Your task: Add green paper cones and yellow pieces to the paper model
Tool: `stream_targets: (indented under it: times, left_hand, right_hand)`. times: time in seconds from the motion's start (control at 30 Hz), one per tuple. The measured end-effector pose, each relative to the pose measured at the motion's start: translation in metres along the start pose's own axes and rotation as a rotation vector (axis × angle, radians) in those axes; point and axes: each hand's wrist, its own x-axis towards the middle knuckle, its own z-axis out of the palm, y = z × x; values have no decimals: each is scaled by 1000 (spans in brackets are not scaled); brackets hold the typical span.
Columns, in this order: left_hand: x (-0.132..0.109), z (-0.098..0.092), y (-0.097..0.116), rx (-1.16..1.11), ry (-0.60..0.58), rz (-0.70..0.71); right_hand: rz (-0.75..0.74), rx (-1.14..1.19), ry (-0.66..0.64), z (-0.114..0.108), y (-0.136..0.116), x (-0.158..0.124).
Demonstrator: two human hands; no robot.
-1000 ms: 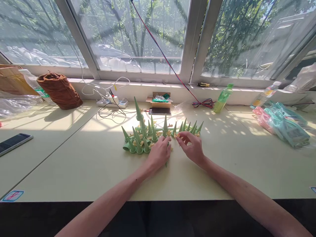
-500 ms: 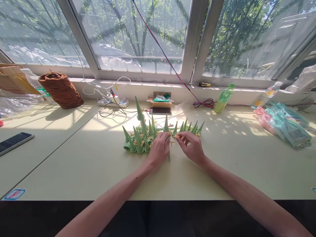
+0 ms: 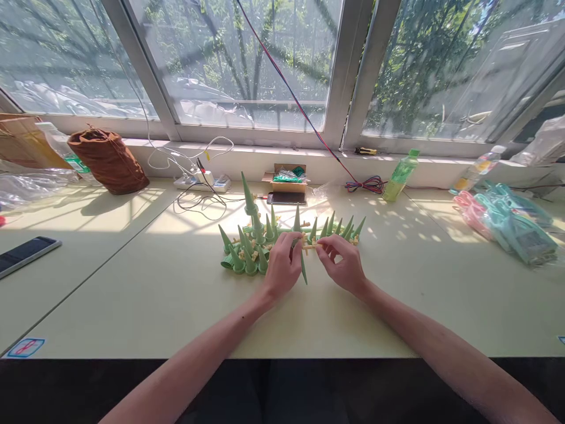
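Note:
In the head view my left hand [image 3: 283, 262] is closed round a green plastic spike [image 3: 304, 270], whose point hangs downward below my fingers. My right hand [image 3: 343, 262] has thumb and forefinger pinched on a small tan piece [image 3: 318, 245], just to the right of the spike. Several more green cone-shaped spikes [image 3: 251, 262] stand point up in a cluster to the left of and behind my hands. A row of similar spikes [image 3: 324, 228] continues behind my right hand. Small tan pieces [image 3: 308, 250] lie among them. My fingers hide the top of the held spike.
A small cardboard box [image 3: 289, 187] with green packets stands at the back, a dark phone [image 3: 286, 198] before it. A brown drawstring bag [image 3: 109, 162], power strip [image 3: 214, 184], green bottle [image 3: 401, 175] and bagged items [image 3: 512, 221] line the back. Another phone [image 3: 27, 256] lies left.
My right hand keeps its pinch and has shifted very slightly. The spike in my left hand has tilted, its point swinging a little to the right and up.

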Motion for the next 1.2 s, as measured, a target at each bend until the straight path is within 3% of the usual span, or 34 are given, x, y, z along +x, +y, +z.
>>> stream_targets:
  times: [0.67, 1.2]
  left_hand:
    - [-4, -1, 6, -68, -109, 51]
    - [-4, 1, 4, -33, -94, 62]
  right_hand:
    - [34, 70, -56, 1, 6, -2]
    - [17, 69, -83, 2, 8, -4]
